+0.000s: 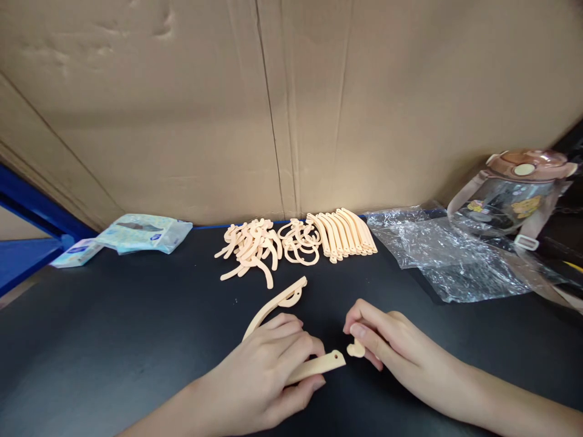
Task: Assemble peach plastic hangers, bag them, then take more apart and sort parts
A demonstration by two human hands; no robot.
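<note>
My left hand point(277, 370) is closed around a flat, pale plastic strip point(321, 365), whose end with a small hole sticks out to the right. A small pale plastic piece point(356, 348) is pinched between the thumb and fingers of my right hand point(387, 343); its far part is hidden by the fingers. The two pieces are close but apart. Just beyond my left hand, a long curved pale strip point(273, 301) bears a hook-like curved part point(291, 298) under its upper end. My left hand covers its lower end.
Toward the back lie a loose pile of short curved pieces point(250, 246), several hook-shaped pieces point(300, 243) and a neat row of long strips point(341, 233). Clear plastic wrap point(464, 267) and a strapped bottle point(510, 194) are right; a tissue packet point(143, 233) is left. Cardboard point(204, 121) stands behind the black table point(136, 340).
</note>
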